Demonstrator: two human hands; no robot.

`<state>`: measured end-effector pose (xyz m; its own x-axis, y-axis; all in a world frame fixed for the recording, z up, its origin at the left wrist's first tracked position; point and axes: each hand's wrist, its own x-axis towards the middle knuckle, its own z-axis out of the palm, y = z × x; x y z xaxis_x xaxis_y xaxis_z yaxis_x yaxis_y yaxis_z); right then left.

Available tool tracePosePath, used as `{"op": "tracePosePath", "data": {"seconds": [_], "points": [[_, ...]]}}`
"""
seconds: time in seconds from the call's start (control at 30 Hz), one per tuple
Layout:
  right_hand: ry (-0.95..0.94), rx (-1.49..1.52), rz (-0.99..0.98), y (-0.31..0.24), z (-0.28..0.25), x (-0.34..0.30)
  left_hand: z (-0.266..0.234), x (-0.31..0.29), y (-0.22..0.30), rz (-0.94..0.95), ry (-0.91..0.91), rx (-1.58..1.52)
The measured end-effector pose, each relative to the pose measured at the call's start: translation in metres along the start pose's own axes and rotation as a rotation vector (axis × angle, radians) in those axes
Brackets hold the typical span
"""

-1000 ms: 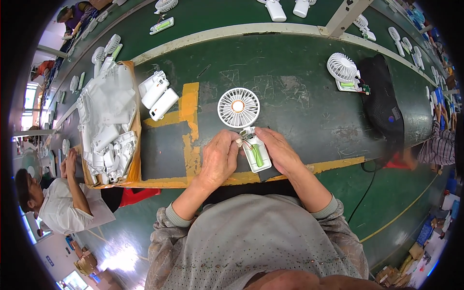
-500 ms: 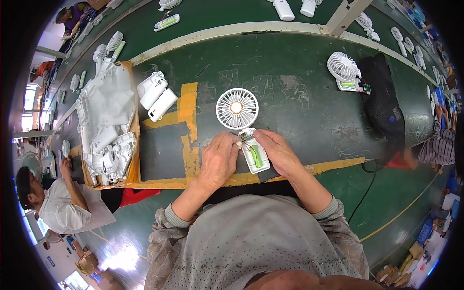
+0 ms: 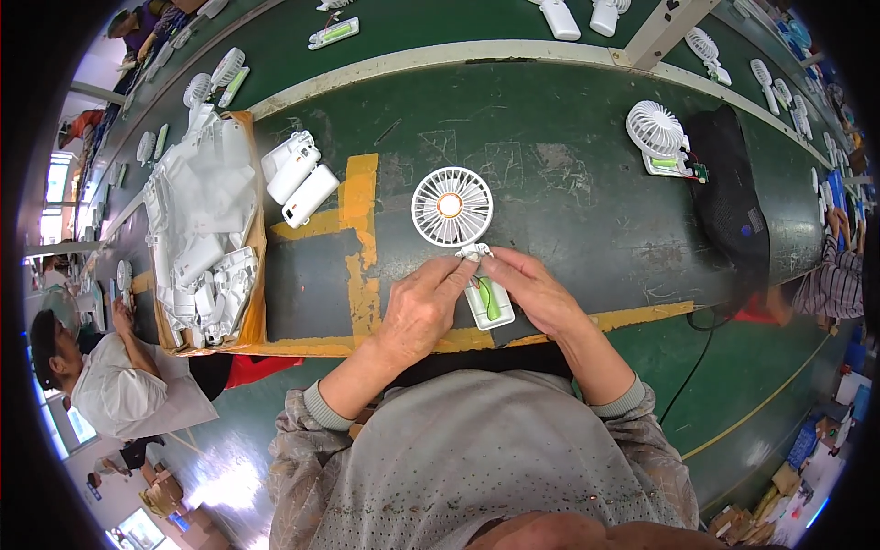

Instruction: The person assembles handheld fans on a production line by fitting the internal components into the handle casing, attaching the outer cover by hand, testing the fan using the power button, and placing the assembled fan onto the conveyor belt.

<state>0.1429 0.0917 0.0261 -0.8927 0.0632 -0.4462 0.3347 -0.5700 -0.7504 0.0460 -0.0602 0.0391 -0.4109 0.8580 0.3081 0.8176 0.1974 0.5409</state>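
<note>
A white handheld fan lies on the table in front of me, its round grille facing up. The handle shell points toward me, with its inside showing a green battery and thin wires. My left hand pinches the top of the handle just below the fan head. From the other side, my right hand grips the same spot with thumb and forefinger. Both sets of fingertips nearly meet there and hide the small parts under them.
A box of white plastic parts stands at left, beside white casings. Another opened fan lies at right near a black cloth-like item. Beyond the pale rail, more fans lie on a green belt. A co-worker sits at left.
My left fingertips have moved right onto the top of the handle, closer to my right fingertips. The fans beyond the rail have shifted to the right.
</note>
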Motion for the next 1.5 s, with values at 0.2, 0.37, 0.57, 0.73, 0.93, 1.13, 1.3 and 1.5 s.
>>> {"op": "tracePosePath", "data": {"seconds": [0.2,0.37,0.57,0.73,0.93,1.13,1.3,1.5], "points": [[-0.059,-0.066,-0.103,0.009,-0.002,0.001,-0.004,0.003,0.005,0.018,-0.074,0.045],[-0.06,-0.097,-0.093,0.012,-0.002,0.002,-0.007,0.005,0.008,0.017,-0.131,0.062],[0.006,-0.199,-0.094,0.016,0.003,0.0,-0.012,0.011,0.009,0.021,-0.191,0.046],[0.02,-0.09,-0.094,0.019,0.003,0.003,-0.012,0.013,0.008,0.02,-0.204,0.065],[0.036,-0.108,-0.1,0.015,0.005,0.004,-0.025,0.024,0.009,-0.045,-0.314,0.011],[0.028,-0.123,-0.075,0.015,0.003,0.003,-0.024,0.039,0.002,-0.039,-0.343,0.012],[0.048,-0.091,-0.097,0.018,0.005,0.002,-0.015,0.039,0.005,-0.02,-0.256,0.01],[0.094,-0.142,-0.114,0.019,0.007,0.0,-0.015,0.044,0.004,0.028,-0.288,-0.007]]}}
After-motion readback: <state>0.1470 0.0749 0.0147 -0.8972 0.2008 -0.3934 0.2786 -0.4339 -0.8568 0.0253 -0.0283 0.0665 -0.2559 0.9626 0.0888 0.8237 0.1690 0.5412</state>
